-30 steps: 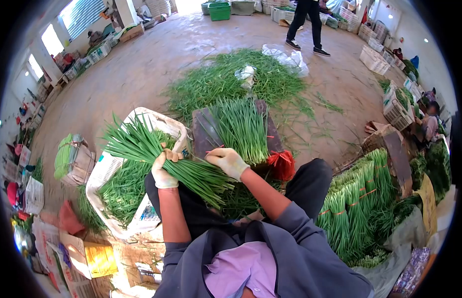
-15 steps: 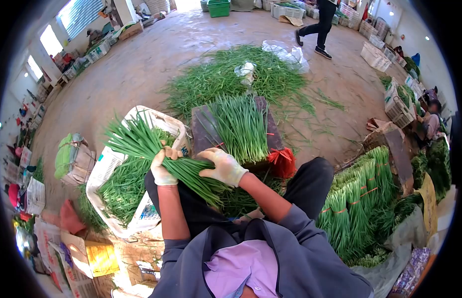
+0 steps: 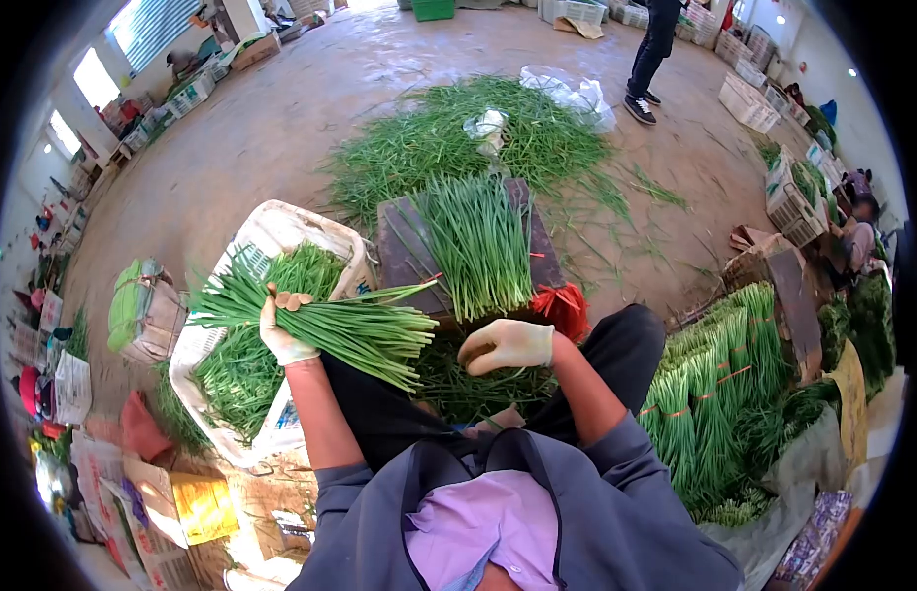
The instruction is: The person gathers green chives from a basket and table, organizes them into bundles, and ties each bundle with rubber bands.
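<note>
My left hand (image 3: 286,330), in a pale glove with bare fingertips, is wrapped round a loose bunch of garlic chives (image 3: 365,330). Its leafy tops point left and its pale cut ends fan out to the right. My right hand (image 3: 506,347), also gloved, hangs apart from the bunch with curled fingers, a gap showing between thumb and fingers and nothing visible in them. Just beyond it, a spread of chives (image 3: 475,246) lies on a dark board (image 3: 399,246), with red ties (image 3: 562,313) hanging at its right corner.
At my left stands a white crate (image 3: 187,369) of loose chives. Several tied bundles (image 3: 710,404) stand at my right. Scattered greens (image 3: 409,153) and a plastic bag (image 3: 572,97) lie on the floor ahead. A person's legs (image 3: 653,59) stand beyond.
My right hand has come off the bunch and moved right and slightly down. My left hand has shifted left with the chives, which now lie flatter. The walking person's legs have come closer together.
</note>
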`<state>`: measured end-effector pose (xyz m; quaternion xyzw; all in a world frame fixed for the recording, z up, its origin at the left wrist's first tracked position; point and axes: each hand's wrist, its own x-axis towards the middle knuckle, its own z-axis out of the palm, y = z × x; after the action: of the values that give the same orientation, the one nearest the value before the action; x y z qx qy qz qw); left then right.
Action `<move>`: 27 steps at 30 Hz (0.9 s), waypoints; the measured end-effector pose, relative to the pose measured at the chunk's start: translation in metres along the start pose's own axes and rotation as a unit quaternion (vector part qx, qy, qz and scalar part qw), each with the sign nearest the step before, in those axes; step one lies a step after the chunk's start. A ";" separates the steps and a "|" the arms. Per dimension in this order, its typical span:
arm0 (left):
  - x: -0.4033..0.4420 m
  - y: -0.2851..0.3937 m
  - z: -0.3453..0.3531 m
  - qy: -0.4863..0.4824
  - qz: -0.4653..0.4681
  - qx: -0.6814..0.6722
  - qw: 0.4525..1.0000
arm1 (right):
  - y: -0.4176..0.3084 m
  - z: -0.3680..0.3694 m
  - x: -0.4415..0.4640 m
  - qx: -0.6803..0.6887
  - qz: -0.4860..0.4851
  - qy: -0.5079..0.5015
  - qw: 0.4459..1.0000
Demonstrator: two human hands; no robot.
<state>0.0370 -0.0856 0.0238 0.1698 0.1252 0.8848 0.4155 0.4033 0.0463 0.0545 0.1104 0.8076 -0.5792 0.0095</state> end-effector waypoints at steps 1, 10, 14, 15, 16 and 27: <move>0.001 0.000 0.000 0.010 0.015 -0.008 1.000 | 0.003 0.004 0.004 0.027 0.029 0.031 0.999; -0.001 0.000 -0.001 0.015 0.057 -0.045 0.997 | 0.013 0.068 0.048 0.346 0.105 0.128 0.923; -0.003 0.006 -0.003 0.016 0.079 -0.016 0.997 | -0.003 0.066 0.032 0.422 0.088 0.084 0.898; -0.003 0.008 -0.003 0.013 0.075 -0.026 0.997 | 0.002 0.063 0.030 0.359 0.099 0.062 0.926; -0.003 0.009 -0.004 0.011 0.072 -0.035 0.997 | 0.006 0.061 0.027 0.294 0.109 0.040 0.949; -0.007 0.012 0.002 -0.005 0.081 -0.039 0.996 | 0.018 0.061 0.031 0.123 0.023 0.199 0.972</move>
<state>0.0340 -0.0985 0.0286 0.1674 0.0750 0.9189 0.3493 0.3693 0.0002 0.0132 0.2426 0.7132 -0.6400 -0.1514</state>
